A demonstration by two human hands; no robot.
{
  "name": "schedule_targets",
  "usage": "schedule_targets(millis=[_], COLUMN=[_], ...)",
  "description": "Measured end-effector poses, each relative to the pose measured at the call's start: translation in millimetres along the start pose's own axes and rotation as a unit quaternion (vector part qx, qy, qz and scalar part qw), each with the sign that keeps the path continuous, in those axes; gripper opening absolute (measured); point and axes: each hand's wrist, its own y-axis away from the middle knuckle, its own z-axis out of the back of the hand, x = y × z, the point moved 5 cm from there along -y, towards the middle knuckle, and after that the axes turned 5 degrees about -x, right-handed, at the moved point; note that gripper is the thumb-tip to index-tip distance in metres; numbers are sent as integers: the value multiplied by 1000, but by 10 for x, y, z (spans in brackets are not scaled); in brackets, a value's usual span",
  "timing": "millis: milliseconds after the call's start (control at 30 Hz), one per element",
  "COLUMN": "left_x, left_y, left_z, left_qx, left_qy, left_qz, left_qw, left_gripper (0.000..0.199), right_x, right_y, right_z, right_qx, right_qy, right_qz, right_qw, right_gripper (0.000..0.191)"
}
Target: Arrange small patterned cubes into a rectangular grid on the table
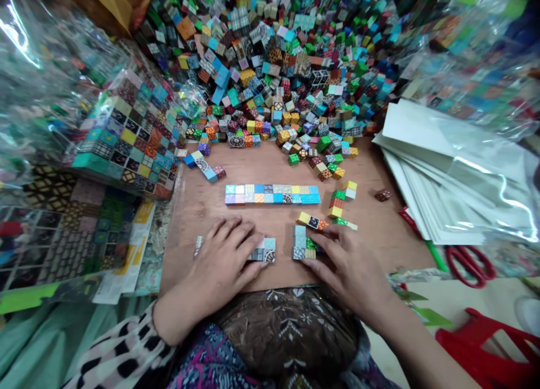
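My left hand [223, 254] lies flat over a short row of small patterned cubes [269, 249], covering much of it; a cube shows past each side of the hand. The fingers are stretched out. To its right, my right hand [350, 259] has thumb and fingers closed around a small group of patterned cubes [299, 243], light blue, grey and green among them. A gap of bare board separates the two groups. Beyond my hands lies a longer, neat two-deep bar of cubes [272, 194]. A yellow, black and orange strip [313, 221] lies just beyond the group at my right hand.
A big heap of loose cubes [270, 57] fills the far side of the wooden board [202, 209]. A wrapped cube block [130, 136] stands left. White sheets [439, 175] and red-handled scissors [470, 265] lie right. Stray cubes [337, 203] and one dark cube [383, 194] sit between.
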Motion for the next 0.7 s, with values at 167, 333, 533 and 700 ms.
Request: schedule_targets(millis=[167,333,533,700], left_x=[-10,-32,-48,-52], left_y=[-13,-15,-17,5], left_z=[-18,-34,-42,-18], left_qx=[-6,-3,-9,-21], left_qy=[14,9,3,-1], left_qz=[-3,-13,-25,-31], left_qw=[1000,1000,1000,999], left_gripper=[37,39,37,42], right_x=[67,173,307,250], right_y=[-8,-12,-50,-60], right_z=[-44,-71,-150,-110], right_qx=[9,-3,-9,-7], right_qy=[-15,16,18,0], right_qz=[-3,29,59,48], right_qw=[1000,999,998,999], right_gripper=[45,40,35,36])
